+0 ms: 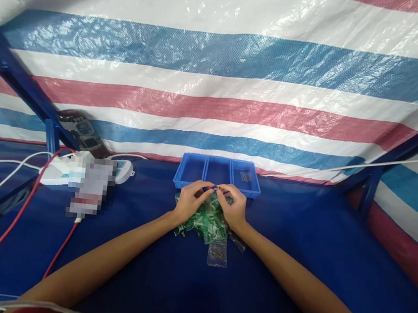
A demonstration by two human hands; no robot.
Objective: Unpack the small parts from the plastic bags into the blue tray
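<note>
My left hand (189,199) and my right hand (234,206) meet over a heap of small green plastic bags (206,223) on the blue table. Both hands are closed in a pinch, fingertips touching around a tiny dark part (216,188) between them; what it is I cannot make out. A small clear bag (217,253) with little brown pieces lies flat just in front of the heap. Right behind my hands stand three small blue bins (217,173) side by side; the right one holds a few dark pieces.
A white power strip (123,170) with white and red cables (10,232) lies at the left, next to a blurred-out item. A dark device (84,131) leans against the blue frame. A striped tarp (217,77) closes the back.
</note>
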